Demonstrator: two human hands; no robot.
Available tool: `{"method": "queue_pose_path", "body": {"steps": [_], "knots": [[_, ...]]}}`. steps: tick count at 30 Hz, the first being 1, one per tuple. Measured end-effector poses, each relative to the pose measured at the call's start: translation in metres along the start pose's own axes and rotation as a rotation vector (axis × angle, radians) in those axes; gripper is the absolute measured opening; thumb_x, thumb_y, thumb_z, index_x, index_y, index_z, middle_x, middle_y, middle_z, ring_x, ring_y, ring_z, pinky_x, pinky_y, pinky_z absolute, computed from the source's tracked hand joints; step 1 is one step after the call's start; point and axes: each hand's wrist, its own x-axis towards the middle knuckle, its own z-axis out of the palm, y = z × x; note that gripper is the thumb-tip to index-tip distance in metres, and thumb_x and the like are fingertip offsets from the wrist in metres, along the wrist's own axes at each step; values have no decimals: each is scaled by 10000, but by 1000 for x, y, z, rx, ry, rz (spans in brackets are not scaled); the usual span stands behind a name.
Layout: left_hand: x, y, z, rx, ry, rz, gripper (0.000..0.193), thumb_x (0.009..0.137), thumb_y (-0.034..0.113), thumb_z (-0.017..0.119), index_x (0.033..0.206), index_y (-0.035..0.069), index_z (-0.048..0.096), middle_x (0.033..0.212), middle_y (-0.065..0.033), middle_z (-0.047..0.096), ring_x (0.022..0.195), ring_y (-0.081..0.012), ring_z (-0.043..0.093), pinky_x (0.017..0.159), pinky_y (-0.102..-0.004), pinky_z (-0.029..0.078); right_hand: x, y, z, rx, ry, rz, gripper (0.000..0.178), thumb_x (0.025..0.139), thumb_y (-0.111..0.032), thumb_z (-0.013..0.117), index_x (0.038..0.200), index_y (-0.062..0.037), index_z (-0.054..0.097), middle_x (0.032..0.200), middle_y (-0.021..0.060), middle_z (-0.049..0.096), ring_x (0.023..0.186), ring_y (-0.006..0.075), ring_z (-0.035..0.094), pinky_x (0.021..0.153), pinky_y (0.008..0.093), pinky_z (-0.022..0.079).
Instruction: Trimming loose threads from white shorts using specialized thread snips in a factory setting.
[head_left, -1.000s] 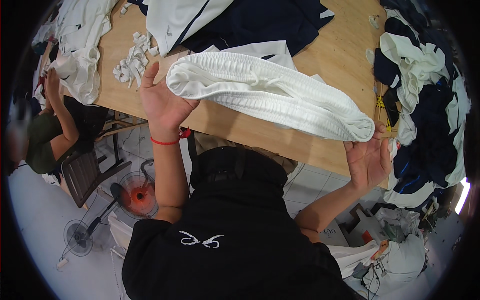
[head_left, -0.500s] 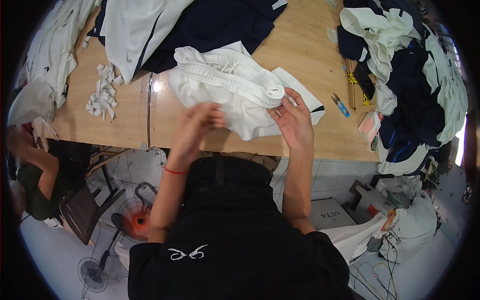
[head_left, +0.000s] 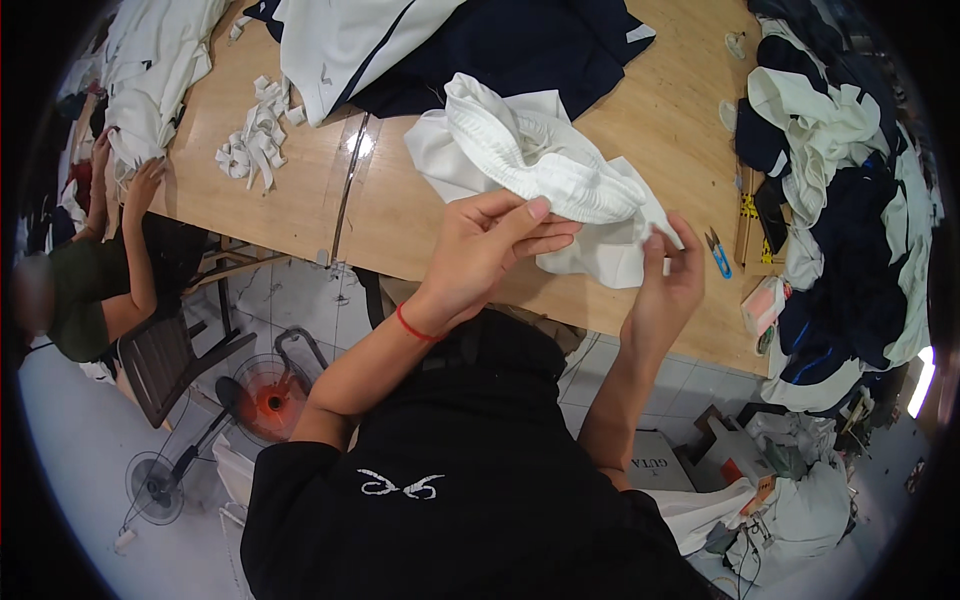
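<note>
Clock positions are read from the garment [head_left: 560, 172], with 12 toward the top of the view.

Position: the garment is white and sits at the near side of the counter [head_left: 690, 140], in front of the wearer. Its waistband [head_left: 535, 155] is raised in a loop above the rumpled body.

Left hand [head_left: 475, 248], 8 o'clock: the grip appears closed, with the thumb against the fingers at the near edge of the waistband.
Right hand [head_left: 668, 280], 4 o'clock: thumb and fingers are partly spread at the garment's end and blurred; whether they pinch cloth cannot be told.

Status, by judgement:
1. Complete: the waistband is gathered and appears joined into 1 closed ring.
2. In hand: handling of the waistband, apparently about midway.
3. Outstanding: the body is not yet smoothed, spread flat or folded.

Surroundings: blue snips [head_left: 719, 255] lie unheld at 4 o'clock, beyond the right hand. White strips [head_left: 255, 145] lie at 9 o'clock, navy cloth [head_left: 510, 60] at 11, and a clothing pile [head_left: 850, 230] at 3.
</note>
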Motion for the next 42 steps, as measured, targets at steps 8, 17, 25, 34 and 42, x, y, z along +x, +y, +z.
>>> {"method": "queue_pose_path", "body": {"steps": [8,17,25,34,42], "knots": [[-26,15,7,422,-23,232,170,1036,61,707,1091,-70,801,936,-109,808,890,-107,723,784,-248,561,-33,-63,21,-115,-385,-622,328,842,205,765,1021,-18,606,1059,158,717,974,220,646,891,330,524],[-32,16,3,815,-39,513,100,938,14,779,1024,-13,823,757,-110,743,634,-133,653,559,-283,451,-34,-56,36,-126,-353,-712,388,793,139,831,1058,-92,666,980,68,756,853,243,659,790,345,508],[-25,18,-4,1043,-139,676,162,892,-10,776,1050,8,810,828,-136,736,673,-272,706,586,-347,523,-32,-63,31,-303,-411,-794,392,822,158,816,1092,-45,618,978,108,743,891,216,660,839,323,524],[-23,8,-8,1137,-206,602,144,906,24,789,1047,-2,805,791,-152,705,649,-298,666,574,-366,494,-34,-30,35,-234,-397,-661,341,864,158,735,1105,-32,586,982,115,681,871,251,622,803,354,506],[-22,-11,-6,305,8,5,329,1109,187,626,1030,-94,777,878,-86,781,845,-101,722,748,-282,585,-37,-11,38,-266,-532,-646,283,953,167,604,1106,-27,466,1014,144,561,888,218,547,863,349,480]]}}
